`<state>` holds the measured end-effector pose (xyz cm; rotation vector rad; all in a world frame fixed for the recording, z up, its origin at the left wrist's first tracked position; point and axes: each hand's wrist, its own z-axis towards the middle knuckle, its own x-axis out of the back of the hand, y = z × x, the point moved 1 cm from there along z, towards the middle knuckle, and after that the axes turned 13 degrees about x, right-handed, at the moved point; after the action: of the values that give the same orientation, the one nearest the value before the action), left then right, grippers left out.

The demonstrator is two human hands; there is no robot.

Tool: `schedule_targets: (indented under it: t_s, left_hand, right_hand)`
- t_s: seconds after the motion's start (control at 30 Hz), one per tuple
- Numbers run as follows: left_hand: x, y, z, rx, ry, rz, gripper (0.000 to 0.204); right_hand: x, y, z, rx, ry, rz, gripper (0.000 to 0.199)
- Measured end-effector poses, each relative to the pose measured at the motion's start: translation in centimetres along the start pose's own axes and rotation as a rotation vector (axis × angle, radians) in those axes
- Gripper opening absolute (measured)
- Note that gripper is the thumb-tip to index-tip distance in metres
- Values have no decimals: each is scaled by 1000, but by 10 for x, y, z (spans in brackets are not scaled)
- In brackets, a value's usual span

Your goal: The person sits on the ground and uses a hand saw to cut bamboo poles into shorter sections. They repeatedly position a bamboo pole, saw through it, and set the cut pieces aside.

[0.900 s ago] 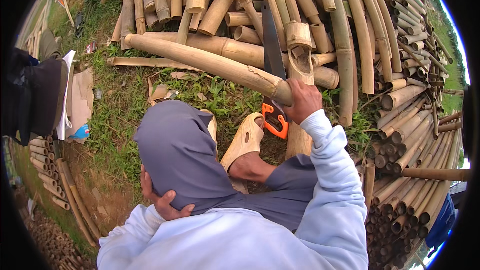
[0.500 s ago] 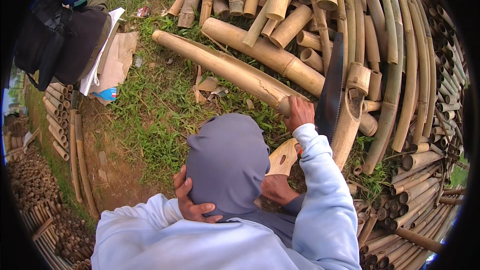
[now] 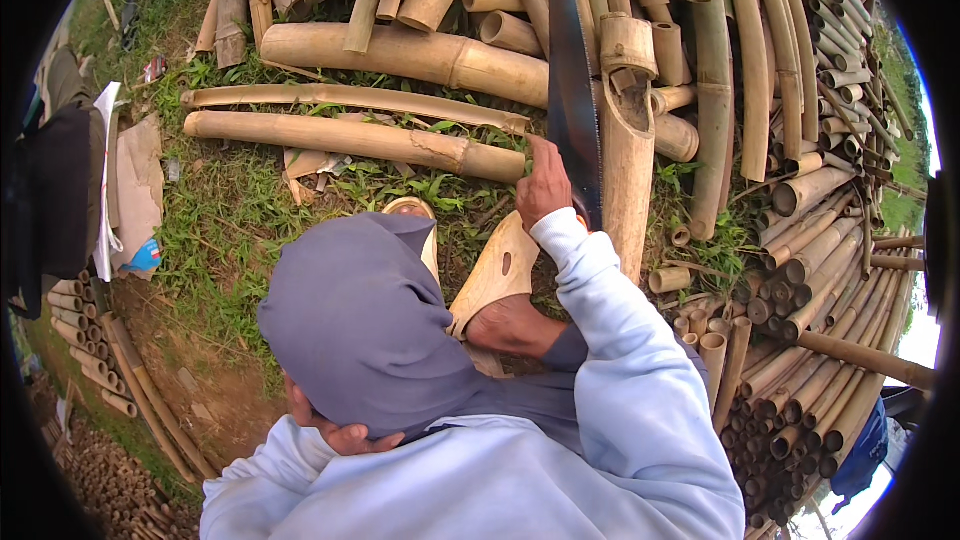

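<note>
My right hand [image 3: 545, 180] is closed at the right-hand ends of two split bamboo lengths, its fingertips on the end of the thinner bamboo strip [image 3: 350, 95]. The thicker bamboo piece [image 3: 360, 143] lies nearer, its end beside my thumb side. Just right of this hand, a dark-bladed handsaw [image 3: 572, 70] stands with its blade upward against the bamboo; my wrist partly hides its handle. My left hand [image 3: 345, 435] is wrapped round my bent knee [image 3: 360, 310], which is covered in grey cloth; part of the hand is hidden by it.
A thick bamboo length [image 3: 400, 55] lies beyond the split pieces, before a pile of cut bamboo. A notched bamboo section [image 3: 628, 160] stands right of the saw. My beige clog [image 3: 497, 265] is on the grass. Bamboo stacks [image 3: 830, 340] fill the right; a person in dark clothing [image 3: 50, 180] is at left.
The two split bamboo lengths now lie apart with grass showing between them. My right hand has shifted to the thinner strip's end. My view has turned to the right.
</note>
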<state>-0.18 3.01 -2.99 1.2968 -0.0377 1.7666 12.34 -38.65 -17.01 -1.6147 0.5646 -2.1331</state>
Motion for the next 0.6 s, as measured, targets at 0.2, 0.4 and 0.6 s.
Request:
schedule_targets:
  t_s: [0.2, 0.4, 0.6]
  left_hand:
    - [-9, 2, 19, -15, 74, -107, 72]
    - [-5, 11, 31, 169, 160, -326, 47]
    - [-8, -4, 23, 132, 141, -401, 51]
  right_hand:
    - [9, 14, 43, -58, 16, 102, 41]
    - [-51, 21, 87, -11, -477, -343, 47]
    - [-48, 5, 102, 137, -618, -365, 40]
